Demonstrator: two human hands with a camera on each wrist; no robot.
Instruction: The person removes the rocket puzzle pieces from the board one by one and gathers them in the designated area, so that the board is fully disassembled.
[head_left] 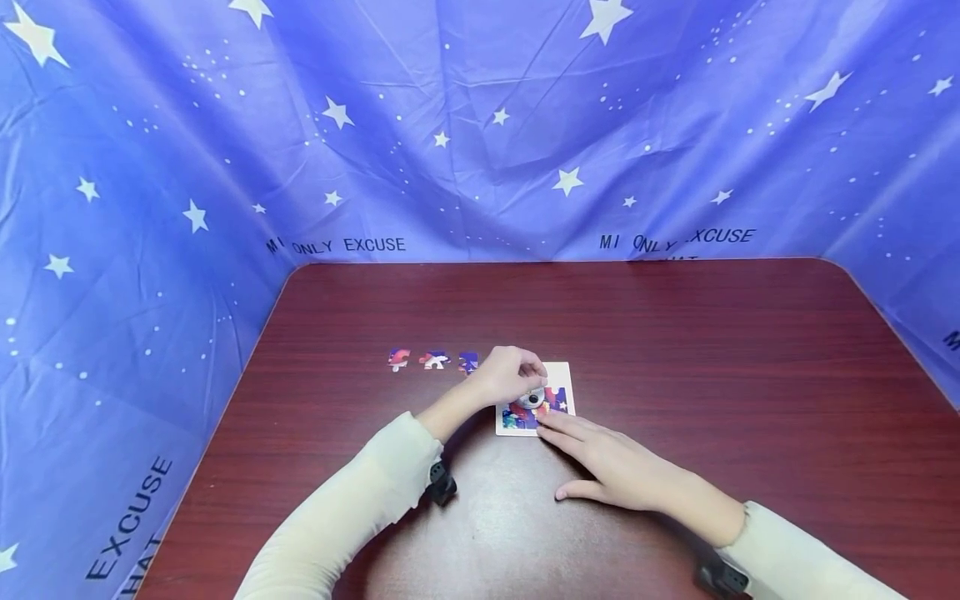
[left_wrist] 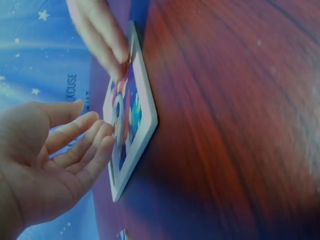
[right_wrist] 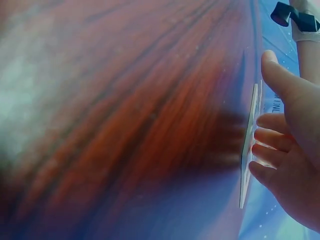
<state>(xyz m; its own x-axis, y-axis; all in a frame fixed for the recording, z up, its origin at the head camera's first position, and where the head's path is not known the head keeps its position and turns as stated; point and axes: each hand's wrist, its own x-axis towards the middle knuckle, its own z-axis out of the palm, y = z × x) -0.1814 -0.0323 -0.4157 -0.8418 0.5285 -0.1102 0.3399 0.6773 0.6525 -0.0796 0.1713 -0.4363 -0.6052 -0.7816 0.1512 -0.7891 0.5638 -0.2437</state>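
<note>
A: Which hand lies nearer the bare part of the puzzle tray [head_left: 557, 372]?

B: The left hand [head_left: 510, 373]. It arches over the tray's far left part, fingertips directed right, just beside the uncovered white floor at the far right.

A: The state of its fingers?

B: Loosely bent. In the left wrist view, thumb and index stand slightly apart, with no piece seen between them; whether the fingertips touch the picture beneath cannot be told.

A: And the right hand [head_left: 618, 467]?

B: Fingers extended, gripping nothing. Their tips rest on the near part of the assembled jigsaw pieces [head_left: 561, 400], the thumb spread apart over the wooden tabletop [head_left: 712, 333]. The hand appears to steady the tray.

A: The tray's orientation?

B: Flat, one edge roughly facing the person. Foreshortening obscures which side is longer, so the long axis is uncertain.

A: Where do the loose jigsaw pieces [head_left: 434, 360] lie?

B: Three, in a row left of the tray, the rightmost just beside the left hand. The governing relation, by judgement, is crosswise: loose pieces to the left of that hand, bare floor to the right of its fingertips.
</note>
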